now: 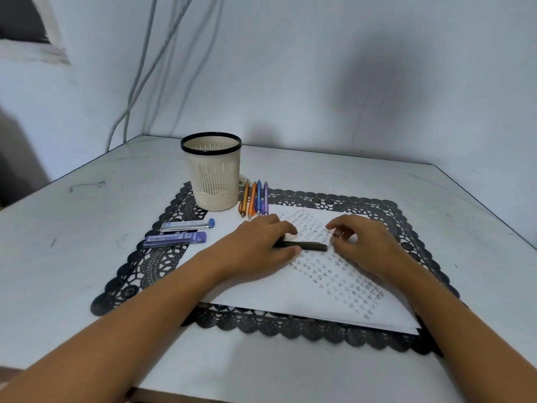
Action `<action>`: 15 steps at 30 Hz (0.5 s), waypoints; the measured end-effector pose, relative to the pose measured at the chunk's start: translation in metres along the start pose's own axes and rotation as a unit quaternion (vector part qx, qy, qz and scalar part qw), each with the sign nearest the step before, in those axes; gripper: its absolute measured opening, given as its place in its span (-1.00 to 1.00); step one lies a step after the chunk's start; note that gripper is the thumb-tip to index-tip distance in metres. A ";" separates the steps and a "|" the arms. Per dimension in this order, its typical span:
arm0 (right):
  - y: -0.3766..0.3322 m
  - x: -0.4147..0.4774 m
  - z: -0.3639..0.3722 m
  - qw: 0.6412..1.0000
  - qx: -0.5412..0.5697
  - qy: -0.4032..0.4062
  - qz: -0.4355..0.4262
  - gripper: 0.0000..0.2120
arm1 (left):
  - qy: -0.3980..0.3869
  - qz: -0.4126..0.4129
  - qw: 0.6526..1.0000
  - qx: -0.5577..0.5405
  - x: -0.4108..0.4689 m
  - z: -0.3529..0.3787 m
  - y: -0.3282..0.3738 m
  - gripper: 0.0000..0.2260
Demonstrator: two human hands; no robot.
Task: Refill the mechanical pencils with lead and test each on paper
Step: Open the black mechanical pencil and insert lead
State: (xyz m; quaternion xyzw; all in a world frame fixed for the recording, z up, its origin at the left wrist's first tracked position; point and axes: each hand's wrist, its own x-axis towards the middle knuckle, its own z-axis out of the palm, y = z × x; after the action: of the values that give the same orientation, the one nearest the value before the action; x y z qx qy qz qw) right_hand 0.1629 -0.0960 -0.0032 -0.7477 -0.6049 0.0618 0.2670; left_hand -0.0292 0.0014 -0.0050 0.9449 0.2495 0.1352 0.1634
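Note:
My left hand (261,245) grips a dark mechanical pencil (308,245) that lies level just above the white paper (261,289), its free end pointing right. My right hand (363,245) sits at that free end with fingertips pinched close to it; whether it holds a small part I cannot tell. The paper is covered with rows of small pencilled stars. Several coloured mechanical pencils (255,200) lie side by side beyond the paper. Two lead cases rest at the left: a clear one with a blue cap (187,225) and a purple one marked 2B (175,238).
A cream mesh pencil cup (213,173) with a black rim stands behind the lead cases. A black lace placemat (151,266) lies under the paper on a white table (72,242). Walls close off the back and right; cables hang at the back left.

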 end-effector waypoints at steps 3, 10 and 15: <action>0.002 0.000 0.000 1.000 -0.003 -0.001 -0.002 -0.73 | -0.006 -0.003 1.000 -0.011 0.000 -0.011 0.007 -0.61; 0.003 -0.003 -0.001 1.000 0.005 0.008 -0.004 -0.72 | 0.028 0.000 1.000 -0.001 -0.014 -0.043 0.002 -0.70; 0.001 -0.002 0.000 1.000 0.013 0.014 -0.012 -0.73 | 0.038 -0.073 0.996 0.046 -0.049 -0.056 -0.036 -0.71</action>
State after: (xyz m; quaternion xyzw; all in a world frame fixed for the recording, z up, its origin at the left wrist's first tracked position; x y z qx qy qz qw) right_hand 0.1633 -0.0981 -0.0039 -0.7378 -0.6089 0.0558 0.2858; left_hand -0.1044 0.0194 0.0243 0.9249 0.3297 0.1471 0.1195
